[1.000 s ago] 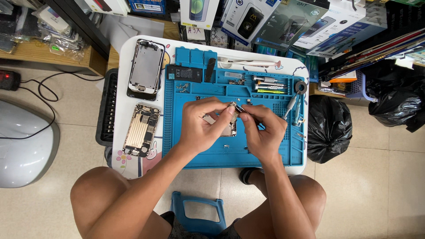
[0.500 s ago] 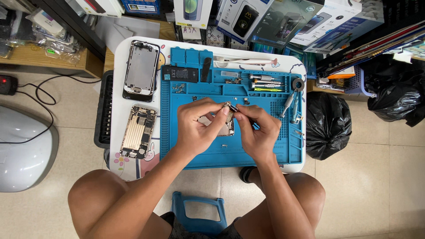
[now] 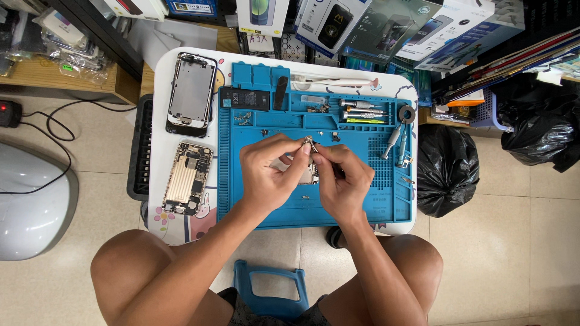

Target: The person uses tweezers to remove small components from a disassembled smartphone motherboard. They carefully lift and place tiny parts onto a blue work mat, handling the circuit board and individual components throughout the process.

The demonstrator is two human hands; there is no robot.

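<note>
Here, both hands, left hand (image 3: 269, 175) and right hand (image 3: 343, 181), pinch a tiny metal part (image 3: 310, 143) between their fingertips above the blue mat (image 3: 254, 205) on the bench (image 3: 158, 115).

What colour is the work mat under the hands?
The mat is blue, seen best in the head view, the only one.

A small white table (image 3: 158, 90) holds a big blue mat (image 3: 314, 208). Beside the mat lie a phone screen (image 3: 191, 93) and an open phone body (image 3: 187, 178).
</note>
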